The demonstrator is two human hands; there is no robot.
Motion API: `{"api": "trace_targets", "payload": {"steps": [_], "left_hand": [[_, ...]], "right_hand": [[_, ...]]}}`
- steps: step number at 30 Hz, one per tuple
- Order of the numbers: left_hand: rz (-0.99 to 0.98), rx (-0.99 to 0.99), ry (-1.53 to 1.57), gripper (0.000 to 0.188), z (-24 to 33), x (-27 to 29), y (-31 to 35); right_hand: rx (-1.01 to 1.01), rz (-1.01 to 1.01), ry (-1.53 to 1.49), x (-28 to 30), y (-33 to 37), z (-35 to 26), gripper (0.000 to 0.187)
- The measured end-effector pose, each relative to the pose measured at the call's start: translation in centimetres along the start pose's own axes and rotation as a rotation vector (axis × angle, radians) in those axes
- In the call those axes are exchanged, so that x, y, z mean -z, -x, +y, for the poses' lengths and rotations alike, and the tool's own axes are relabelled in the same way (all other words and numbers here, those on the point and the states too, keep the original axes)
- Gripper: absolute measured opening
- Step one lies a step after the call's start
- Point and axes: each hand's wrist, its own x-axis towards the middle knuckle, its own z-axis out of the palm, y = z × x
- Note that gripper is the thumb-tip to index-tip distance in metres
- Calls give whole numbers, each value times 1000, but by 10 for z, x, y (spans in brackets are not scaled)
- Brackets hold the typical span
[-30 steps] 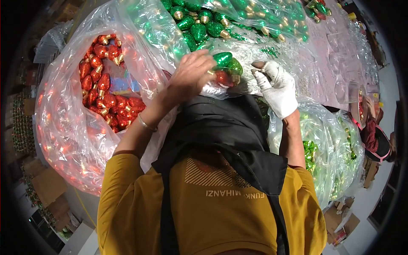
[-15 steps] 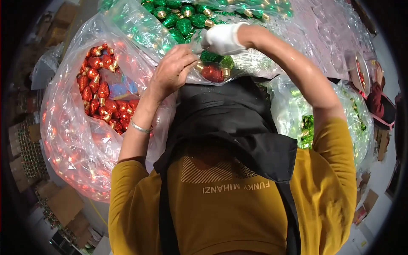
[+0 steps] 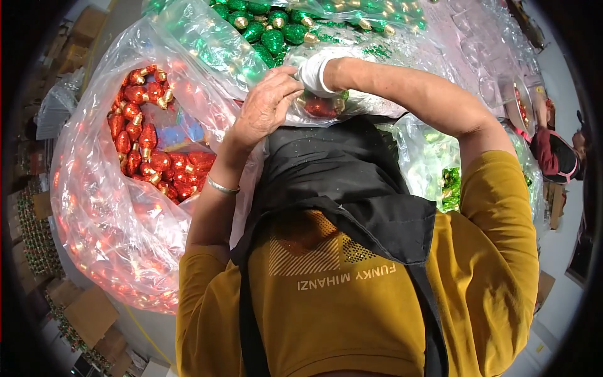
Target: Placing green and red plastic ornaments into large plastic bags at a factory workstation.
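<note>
Glittery red bulb [image 3: 321,107] lies under clear plastic at the worktop's [image 3: 440,53] near edge. Just above it the bare left hand [image 3: 269,103], fingers bent, meets the white-gloved right hand [image 3: 313,72]; I can't tell what either grips. Green bulbs [image 3: 272,41] lie beyond, and an open plastic bag [image 3: 94,207] of red ones [image 3: 133,129] stands left.

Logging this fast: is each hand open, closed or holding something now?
Left hand: fingers bent; what they hold, if anything, can't be told.
Right hand: gloved, fingers hidden; can't be told.
</note>
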Motion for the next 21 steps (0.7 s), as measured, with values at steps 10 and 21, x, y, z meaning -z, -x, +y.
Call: {"api": "trace_targets", "payload": {"steps": [10,21], "left_hand": [[40,-7,5,9,-2,-6,0],[22,19,1,9,-4,-4,1]], "right_hand": [[-40,20,66,0,1,-6,18],[-189,-159,-209,70,39,-20,30]]}}
